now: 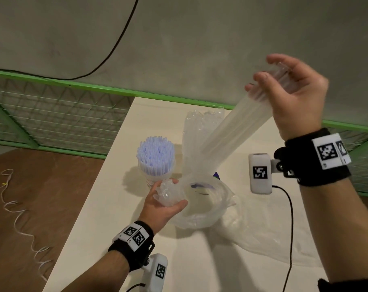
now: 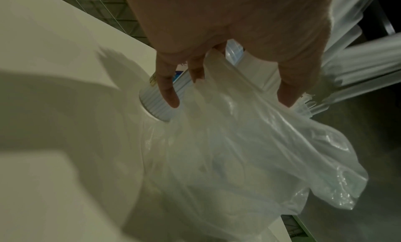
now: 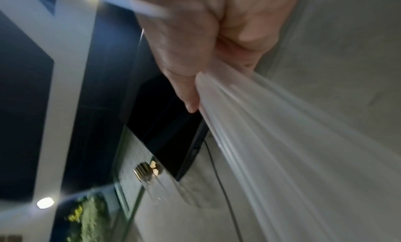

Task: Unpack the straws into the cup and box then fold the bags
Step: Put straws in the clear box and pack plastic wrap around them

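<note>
My right hand is raised high on the right and grips a bundle of long clear straws by their upper ends; the bundle slants down toward a clear plastic bag on the cream table. In the right wrist view the blurred clear straws run out from the curled fingers. My left hand pinches the crumpled edge of that bag; the bag hangs below its fingers. A cup packed with pale blue straws stands just behind the left hand. No box is in view.
A second clear bag stands upright behind the bundle, and flat clear plastic lies on the table to the right. A green mesh fence runs behind the table. A black cable hangs from the right wrist camera.
</note>
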